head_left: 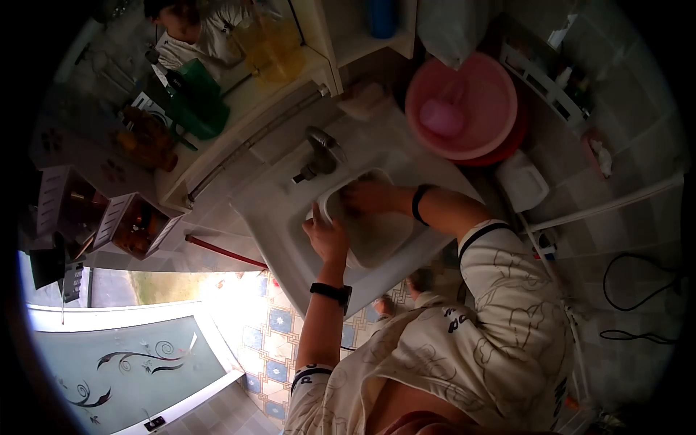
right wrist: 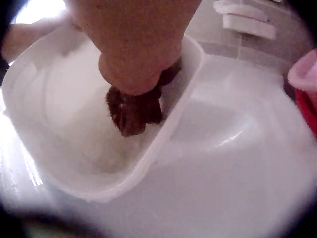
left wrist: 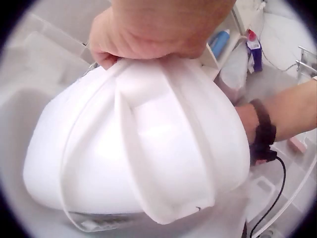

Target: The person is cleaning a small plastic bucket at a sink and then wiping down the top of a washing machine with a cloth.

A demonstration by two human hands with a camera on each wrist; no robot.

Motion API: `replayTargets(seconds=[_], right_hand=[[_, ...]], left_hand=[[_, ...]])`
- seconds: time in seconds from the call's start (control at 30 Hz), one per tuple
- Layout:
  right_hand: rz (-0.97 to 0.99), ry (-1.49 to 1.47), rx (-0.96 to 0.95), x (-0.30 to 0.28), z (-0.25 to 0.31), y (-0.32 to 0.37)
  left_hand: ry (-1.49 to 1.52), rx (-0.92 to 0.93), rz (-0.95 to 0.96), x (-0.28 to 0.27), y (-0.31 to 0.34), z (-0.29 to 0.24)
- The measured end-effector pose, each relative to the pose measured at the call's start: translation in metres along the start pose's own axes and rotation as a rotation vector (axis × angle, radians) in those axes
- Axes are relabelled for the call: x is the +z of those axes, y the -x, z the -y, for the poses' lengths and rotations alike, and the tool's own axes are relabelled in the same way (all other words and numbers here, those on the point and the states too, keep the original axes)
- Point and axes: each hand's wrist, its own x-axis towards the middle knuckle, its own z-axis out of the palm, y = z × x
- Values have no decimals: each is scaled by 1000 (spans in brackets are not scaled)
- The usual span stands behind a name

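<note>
A white plastic tub (left wrist: 163, 134) is tilted over the white washbasin (head_left: 272, 210), its ribbed outside facing the left wrist view. My left hand (head_left: 326, 235) grips the tub's rim at the near left side. Inside the tub, my right hand (head_left: 366, 197) holds a crumpled dark brown cloth (right wrist: 134, 111) against the inner wall. The cloth bunches out below the right hand in the right wrist view, where most of the fingers are hidden behind the hand. Cloudy wetness shows at the bottom of the tub.
A chrome faucet (head_left: 319, 148) stands behind the tub. To the right, a pink basin (head_left: 500, 87) holding a pink dipper (head_left: 442, 117) sits on a red one. A green pitcher (head_left: 199, 98) is on the mirror shelf, and a white jug (head_left: 523, 183) stands beside the washbasin.
</note>
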Motion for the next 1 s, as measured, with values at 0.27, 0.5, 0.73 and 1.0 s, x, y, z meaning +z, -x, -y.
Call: replayTargets(seconds=[0.27, 0.5, 0.73, 1.0], right_hand=[[474, -100, 633, 31, 43, 39], [-142, 102, 97, 0, 14, 20], [70, 89, 398, 26, 12, 44], [568, -754, 538, 34, 33, 26]], left_hand=[[-4, 121, -3, 18, 6, -33], [36, 105, 32, 14, -2, -25], [48, 86, -17, 15, -11, -18], [183, -94, 208, 34, -81, 44]])
